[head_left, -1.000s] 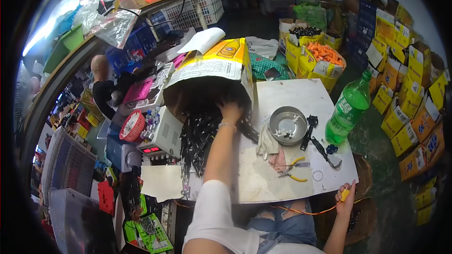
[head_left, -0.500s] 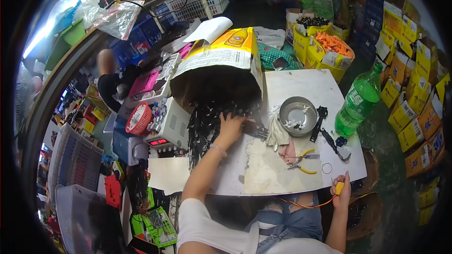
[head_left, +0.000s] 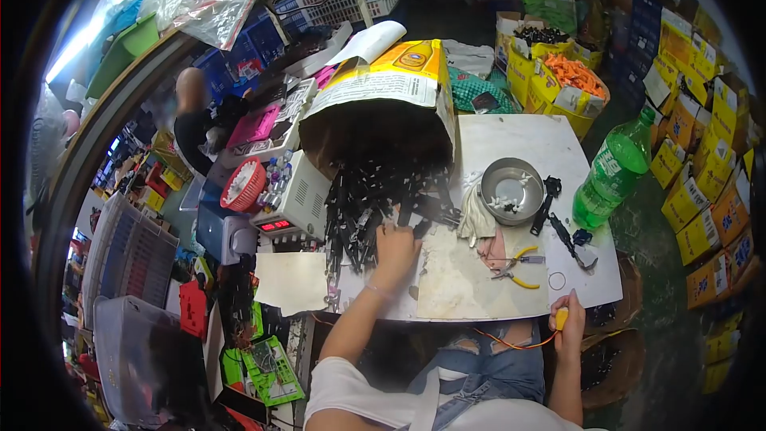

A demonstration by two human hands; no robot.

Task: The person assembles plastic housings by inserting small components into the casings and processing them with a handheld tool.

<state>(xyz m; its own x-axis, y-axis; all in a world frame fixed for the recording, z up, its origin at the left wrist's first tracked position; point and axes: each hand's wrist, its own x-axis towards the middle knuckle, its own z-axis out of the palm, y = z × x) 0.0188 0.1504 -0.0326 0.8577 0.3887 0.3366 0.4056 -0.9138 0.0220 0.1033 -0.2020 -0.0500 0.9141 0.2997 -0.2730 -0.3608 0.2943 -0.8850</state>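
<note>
My left hand [head_left: 396, 249] rests palm down at the near edge of a heap of small black plastic pieces [head_left: 359, 215]. Its fingers are bent against the pieces and their tips are partly hidden. The heap spills from a yellow-and-white sack [head_left: 375, 89] lying on its side, mouth toward me. At the table's front right edge, my right hand [head_left: 568, 321] is closed around a small yellow block-like piece [head_left: 562, 318], from which a thin orange wire [head_left: 511, 345] trails left across my lap.
Right of the heap are a white glove [head_left: 476, 211], a metal bowl [head_left: 512, 191] with white bits, yellow-handled pliers [head_left: 523, 266] and a green bottle [head_left: 613, 172]. A white power supply [head_left: 299, 199] with a red display and a red basket [head_left: 242, 185] stand on the left.
My left hand has drawn back toward me from the sack's mouth, and black pieces now spread nearer the front. My right hand still holds the yellow piece, slightly farther left.
</note>
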